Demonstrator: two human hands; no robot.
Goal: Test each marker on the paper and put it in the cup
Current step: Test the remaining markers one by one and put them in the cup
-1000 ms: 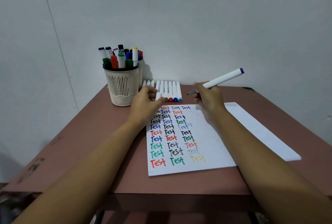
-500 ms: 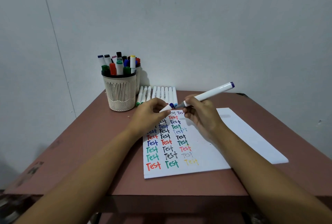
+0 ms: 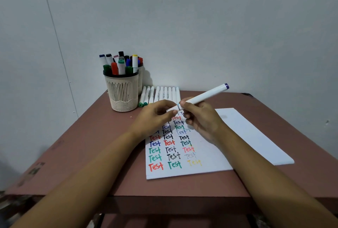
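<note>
The fingers [image 3: 165,103] of the left hand [image 3: 151,119] were curled, with thumb and fingertips pinching the small white plastic cap [image 3: 172,110]. The right-hand fingers [image 3: 188,115] were curled round the lower barrel of the white cylindrical plastic marker with a dark blue end [image 3: 204,96], and the right hand [image 3: 203,119] held it tilted, blue end up and to the right.

I noted that the cap met the marker at a thin blue ring. Half a second earlier the cap had stood apart from the barrel and the blue nib was exposed; no nib was visible in the current view. A full second earlier the left hand had been at the marker row and the right hand had held the marker higher.

Both hands and the marker were above the top of the white paper sheet marked with coloured "Test" words [image 3: 210,162], well apart from the beige slotted plastic cup [image 3: 123,94]. That cup stood at the rear left of the reddish-brown table [image 3: 91,145], holding upright markers with assorted coloured caps [image 3: 120,63]. A row of white markers [image 3: 164,94] lay just beside it against the wall. A blank white sheet [image 3: 256,136] lay under the right edge of the paper.
</note>
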